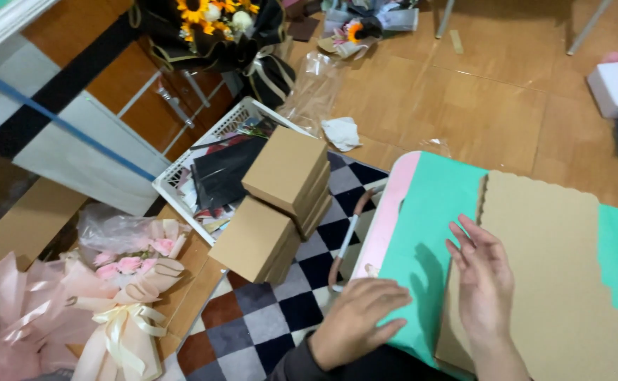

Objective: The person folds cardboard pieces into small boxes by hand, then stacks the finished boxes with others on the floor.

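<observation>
Nearest the camera, the left hand (357, 319) lies palm down, fingers loosely curled and gripping nothing, on the near edge of a flat mint-green sheet with a pink border (421, 233). Just beside it, the right hand (484, 282) is open with fingers spread and pointing away, resting flat on the left edge of a brown corrugated cardboard sheet with wavy-cut edges (548, 275), which lies on top of the green sheet and covers much of its middle.

The green sheet rests over a rug of black, grey, white and brown checks (266, 317). A thin grey and pink curved handle (345, 243) lies on the rug along the sheet's pink border. Left of it stand two stacks of flat brown kraft-paper boxes (273, 204), the nearer stack lower, the farther one taller, touching each other.

At the far left, on the floor, lies a bouquet of pink roses wrapped in pink paper with a cream ribbon (122, 282). Behind the boxes sits a white plastic lattice basket (182, 176) holding dark paper. Beyond it, a sunflower bouquet in black wrapping (217, 28) leans against the cabinet. Far right, a white block (613, 88) lies on the wooden floor (464, 92).
</observation>
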